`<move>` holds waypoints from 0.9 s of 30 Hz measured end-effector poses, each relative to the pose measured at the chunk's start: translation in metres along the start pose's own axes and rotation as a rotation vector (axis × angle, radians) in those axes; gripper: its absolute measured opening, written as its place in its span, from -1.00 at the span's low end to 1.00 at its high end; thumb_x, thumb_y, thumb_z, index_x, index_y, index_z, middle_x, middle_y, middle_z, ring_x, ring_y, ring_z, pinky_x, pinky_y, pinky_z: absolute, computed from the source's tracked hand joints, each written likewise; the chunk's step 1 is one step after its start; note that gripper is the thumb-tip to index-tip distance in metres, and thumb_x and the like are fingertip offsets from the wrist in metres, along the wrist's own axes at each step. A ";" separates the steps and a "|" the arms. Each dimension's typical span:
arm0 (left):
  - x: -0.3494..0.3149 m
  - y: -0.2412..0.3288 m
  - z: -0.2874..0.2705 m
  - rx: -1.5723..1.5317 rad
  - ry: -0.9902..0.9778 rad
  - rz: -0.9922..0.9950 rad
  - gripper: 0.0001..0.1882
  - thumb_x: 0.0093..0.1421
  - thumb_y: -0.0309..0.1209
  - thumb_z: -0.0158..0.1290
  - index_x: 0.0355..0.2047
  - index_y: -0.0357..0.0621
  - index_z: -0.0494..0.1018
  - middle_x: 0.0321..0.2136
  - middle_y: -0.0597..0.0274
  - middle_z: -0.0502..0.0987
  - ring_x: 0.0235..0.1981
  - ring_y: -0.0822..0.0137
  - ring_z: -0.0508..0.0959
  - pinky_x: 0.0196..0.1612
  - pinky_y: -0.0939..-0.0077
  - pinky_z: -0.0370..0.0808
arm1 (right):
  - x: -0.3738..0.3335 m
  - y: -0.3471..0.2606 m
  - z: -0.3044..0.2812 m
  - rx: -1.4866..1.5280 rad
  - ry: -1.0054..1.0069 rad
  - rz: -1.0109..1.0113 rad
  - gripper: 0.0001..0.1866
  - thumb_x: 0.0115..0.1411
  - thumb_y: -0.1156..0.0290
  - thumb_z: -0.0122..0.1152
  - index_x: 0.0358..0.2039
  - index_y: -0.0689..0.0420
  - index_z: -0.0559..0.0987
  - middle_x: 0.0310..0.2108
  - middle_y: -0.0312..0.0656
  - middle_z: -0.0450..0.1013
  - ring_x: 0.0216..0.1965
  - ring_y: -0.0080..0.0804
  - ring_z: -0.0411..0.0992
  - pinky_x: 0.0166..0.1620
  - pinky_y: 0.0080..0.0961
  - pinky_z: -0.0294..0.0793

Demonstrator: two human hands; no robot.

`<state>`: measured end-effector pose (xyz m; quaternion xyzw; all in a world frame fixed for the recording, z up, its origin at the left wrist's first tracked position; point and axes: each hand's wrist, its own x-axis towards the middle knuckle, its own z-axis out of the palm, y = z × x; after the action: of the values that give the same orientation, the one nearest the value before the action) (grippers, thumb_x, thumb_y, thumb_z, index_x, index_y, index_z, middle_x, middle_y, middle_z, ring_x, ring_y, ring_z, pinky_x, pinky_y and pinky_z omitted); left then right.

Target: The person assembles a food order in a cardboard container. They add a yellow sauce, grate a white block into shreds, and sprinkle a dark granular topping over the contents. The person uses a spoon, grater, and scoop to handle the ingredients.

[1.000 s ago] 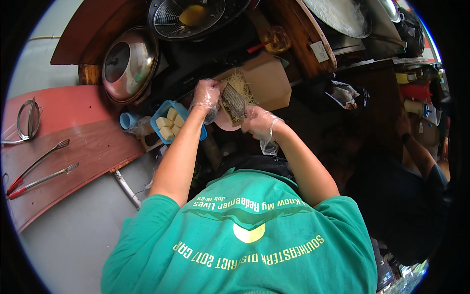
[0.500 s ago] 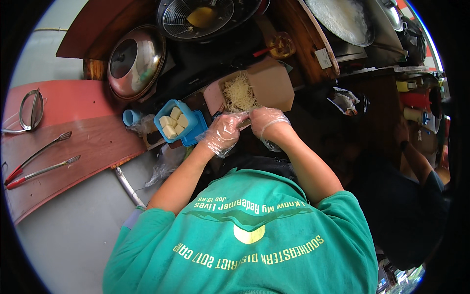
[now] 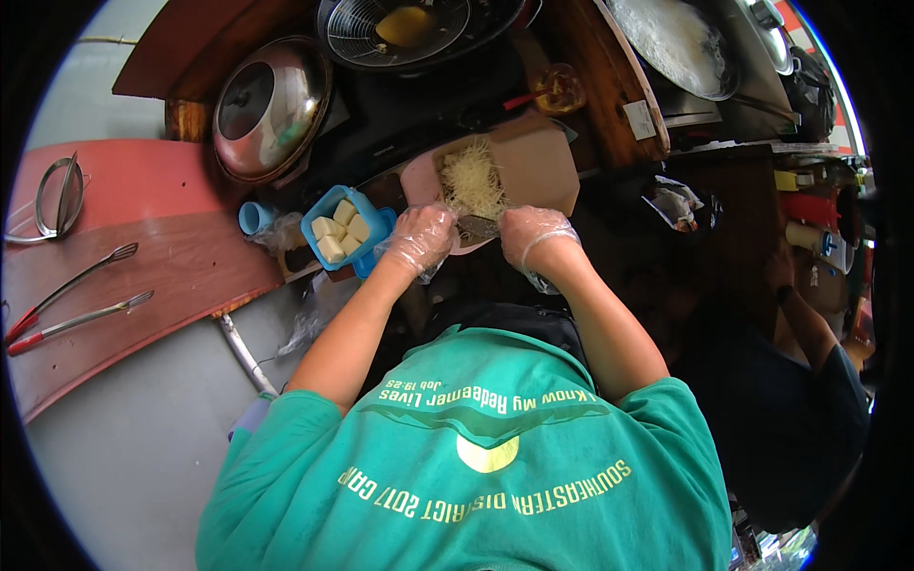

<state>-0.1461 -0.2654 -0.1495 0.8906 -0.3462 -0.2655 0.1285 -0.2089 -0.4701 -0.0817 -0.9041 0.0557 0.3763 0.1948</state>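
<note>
Pale shreds (image 3: pixel 473 181) lie heaped in the left part of an open light-brown box (image 3: pixel 543 171), whose lid folds out to the right. Just below the heap, at the near edge of the box, a flat metal grater (image 3: pixel 479 226) spans the gap between the person's two hands, both in clear plastic gloves. The right hand (image 3: pixel 538 238) is closed around the grater's right end. The left hand (image 3: pixel 424 238) is curled at the opposite end, touching it; whether it grips the grater or something else, I cannot tell.

Left of the hands, a blue container (image 3: pixel 310 228) holds off-white blocks (image 3: pixel 330 249), with a blue cup (image 3: pixel 254 218) near it. Farther left, a red-brown bench (image 3: pixel 181 247) carries a round strainer (image 3: pixel 63 195) and two red-handled metal utensils (image 3: pixel 71 293). Beyond the box, a wire basket (image 3: pixel 352 33) sits in a dark wok (image 3: pixel 495 29) with a yellow-brown piece (image 3: pixel 405 27) inside. At the far right, another person's forearm (image 3: pixel 804 319) shows.
</note>
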 end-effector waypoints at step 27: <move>0.072 -0.013 -0.002 0.100 0.244 0.034 -0.77 0.13 -0.25 0.17 -0.32 -0.12 0.66 -0.34 -0.09 0.69 -0.24 -0.19 0.68 -0.10 -0.07 0.63 | -0.018 0.020 0.018 0.068 -0.054 0.061 -0.74 0.22 0.44 0.17 -0.17 0.20 0.76 -0.12 0.07 0.68 -0.06 0.07 0.67 -0.02 -0.12 0.66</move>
<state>-0.0931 -0.3050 -0.1810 0.9155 -0.3560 -0.1351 0.1295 -0.2384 -0.4822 -0.0865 -0.8843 0.0907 0.4043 0.2153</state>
